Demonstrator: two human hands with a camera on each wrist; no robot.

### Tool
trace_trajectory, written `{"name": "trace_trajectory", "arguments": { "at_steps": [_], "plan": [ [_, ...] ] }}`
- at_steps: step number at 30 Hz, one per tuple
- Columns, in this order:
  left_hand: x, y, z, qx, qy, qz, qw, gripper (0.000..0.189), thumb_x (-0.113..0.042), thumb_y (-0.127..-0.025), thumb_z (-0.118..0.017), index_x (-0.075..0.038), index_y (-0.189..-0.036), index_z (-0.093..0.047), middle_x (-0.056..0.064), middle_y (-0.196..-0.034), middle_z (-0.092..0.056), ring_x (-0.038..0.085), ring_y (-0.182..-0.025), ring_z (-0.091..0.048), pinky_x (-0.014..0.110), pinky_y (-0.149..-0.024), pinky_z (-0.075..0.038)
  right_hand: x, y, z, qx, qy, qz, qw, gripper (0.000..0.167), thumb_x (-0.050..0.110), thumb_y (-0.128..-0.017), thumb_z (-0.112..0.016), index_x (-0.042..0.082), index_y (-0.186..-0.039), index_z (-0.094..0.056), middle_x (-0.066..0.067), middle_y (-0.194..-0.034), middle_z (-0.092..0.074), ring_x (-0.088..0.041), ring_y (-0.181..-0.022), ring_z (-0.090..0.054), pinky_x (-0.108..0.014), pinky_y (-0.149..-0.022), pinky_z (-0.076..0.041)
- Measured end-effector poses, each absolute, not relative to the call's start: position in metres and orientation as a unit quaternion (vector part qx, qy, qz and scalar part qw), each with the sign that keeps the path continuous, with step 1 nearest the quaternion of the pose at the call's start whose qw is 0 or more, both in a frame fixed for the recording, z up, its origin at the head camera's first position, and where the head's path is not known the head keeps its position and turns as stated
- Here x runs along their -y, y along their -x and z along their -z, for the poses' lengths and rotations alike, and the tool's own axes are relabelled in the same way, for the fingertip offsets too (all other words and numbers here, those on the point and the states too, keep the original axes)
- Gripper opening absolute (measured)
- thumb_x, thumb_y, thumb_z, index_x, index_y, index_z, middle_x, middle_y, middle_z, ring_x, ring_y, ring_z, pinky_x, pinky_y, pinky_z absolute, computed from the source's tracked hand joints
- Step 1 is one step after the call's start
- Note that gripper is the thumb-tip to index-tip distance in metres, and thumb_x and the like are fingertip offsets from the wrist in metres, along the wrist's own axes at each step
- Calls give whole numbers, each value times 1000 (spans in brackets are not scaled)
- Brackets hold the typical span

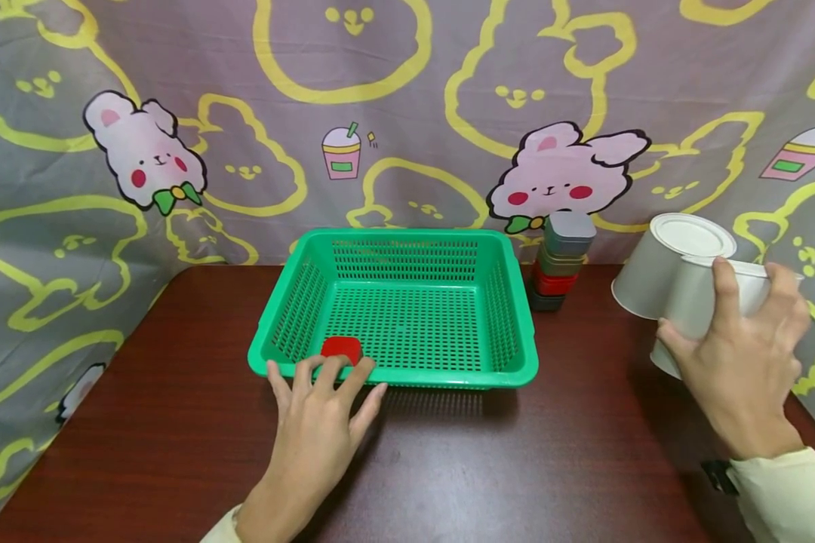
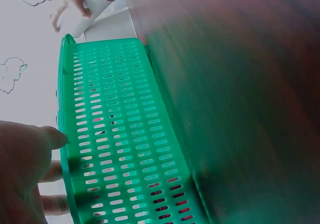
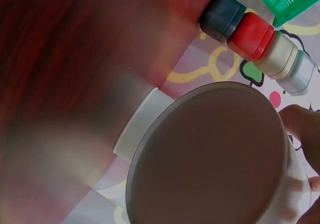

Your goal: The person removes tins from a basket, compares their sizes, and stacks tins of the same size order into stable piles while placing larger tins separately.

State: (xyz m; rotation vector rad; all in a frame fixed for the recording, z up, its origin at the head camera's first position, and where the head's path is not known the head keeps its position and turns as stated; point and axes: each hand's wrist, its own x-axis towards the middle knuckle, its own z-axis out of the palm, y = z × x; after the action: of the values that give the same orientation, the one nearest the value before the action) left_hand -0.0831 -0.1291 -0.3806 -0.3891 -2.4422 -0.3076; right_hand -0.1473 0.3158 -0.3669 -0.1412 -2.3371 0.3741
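In the head view, my right hand (image 1: 747, 354) grips a white paper tub (image 1: 694, 298) near its upturned base, thumb on one side and fingers on the other. This tub is tilted, and its wide mouth (image 3: 210, 154) faces the right wrist camera. Right behind it, a second white tub (image 1: 641, 271) stands upside down. My left hand (image 1: 319, 430) is spread at the front rim of a green plastic basket (image 1: 516, 369), fingertips right at the edge. Just beyond those fingertips, inside the basket, lies a red rounded box (image 1: 342, 348), partly hidden by the fingers.
A stack of small rounded boxes (image 1: 558, 264), grey, olive, red and dark, stands between the basket and the tubs. The dark wooden table (image 1: 448, 467) backs onto a patterned cloth (image 1: 394, 136) with cartoon rabbits.
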Motion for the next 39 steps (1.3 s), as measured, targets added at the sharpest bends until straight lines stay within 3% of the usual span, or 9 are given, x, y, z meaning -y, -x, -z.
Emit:
{"name": "trace_trajectory", "arguments": {
  "at_steps": [7,15,25,35,39],
  "plan": [
    [129,83,380,930,147,116,317,34,-35,-87,-85,-17,-116,-78,11,-107,-73,44,-107,-62,93,-96,-30,-317,140,371,914,57,-150,372,87,23,-79,-74,22,-157,-36,-27,-157,-22,-67,-134,-29,-93,-60,-33],
    [130,84,380,929,151,112,319,34,-36,-88,-84,-17,-115,-78,12,-107,-73,45,-106,-62,93,-95,-30,-315,134,378,920,73,-151,354,92,21,-76,-82,20,-155,-36,-28,-156,-22,-66,-132,-30,-90,-58,-34],
    [131,84,380,927,154,114,323,34,-35,-88,-83,-16,-116,-78,13,-105,-73,46,-106,-62,93,-94,-30,-309,131,375,913,99,-157,364,76,25,-82,-78,10,-144,-37,-34,-154,-26,-68,-132,-33,-94,-63,-32],
    [131,83,381,930,149,116,314,34,-35,-88,-84,-17,-116,-78,12,-106,-73,45,-107,-62,93,-95,-30,-306,131,360,935,126,-132,305,69,28,-84,-79,0,-137,-45,-36,-144,-35,-69,-114,-41,-87,-58,-36],
    [131,83,381,930,149,115,317,34,-36,-88,-84,-17,-115,-78,13,-105,-73,46,-106,-62,93,-95,-30,-304,129,358,936,129,-129,300,64,28,-86,-78,-2,-133,-46,-38,-143,-37,-70,-114,-41,-87,-58,-36]
  ]
}}
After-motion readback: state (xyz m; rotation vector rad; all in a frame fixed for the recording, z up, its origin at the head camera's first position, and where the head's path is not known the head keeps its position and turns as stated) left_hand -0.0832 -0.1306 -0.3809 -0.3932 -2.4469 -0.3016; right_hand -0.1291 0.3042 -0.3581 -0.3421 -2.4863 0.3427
